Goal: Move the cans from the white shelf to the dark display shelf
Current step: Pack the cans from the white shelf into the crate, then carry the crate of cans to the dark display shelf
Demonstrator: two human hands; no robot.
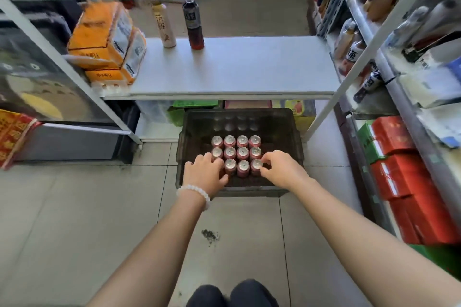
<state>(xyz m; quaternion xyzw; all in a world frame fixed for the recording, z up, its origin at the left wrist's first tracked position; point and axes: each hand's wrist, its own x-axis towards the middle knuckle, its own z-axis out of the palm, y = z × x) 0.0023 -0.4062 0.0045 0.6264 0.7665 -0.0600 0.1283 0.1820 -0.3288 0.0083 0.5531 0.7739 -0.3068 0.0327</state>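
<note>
Several red cans (236,153) with silver tops stand in rows inside a dark plastic crate (279,122) on the tiled floor. My left hand (204,172), with a white bead bracelet at the wrist, curls round the near-left can, which it mostly hides. With its fingertips my right hand (279,168) pinches the near-right can (257,166) at its top. The white shelf (237,67) lies just beyond the crate.
Two tall bottles (193,25) stand at the back of the white shelf, orange packs (104,40) at its left. Red and green boxes (399,169) line the right rack. A grey cabinet (62,142) sits left. Green boxes lie under the shelf.
</note>
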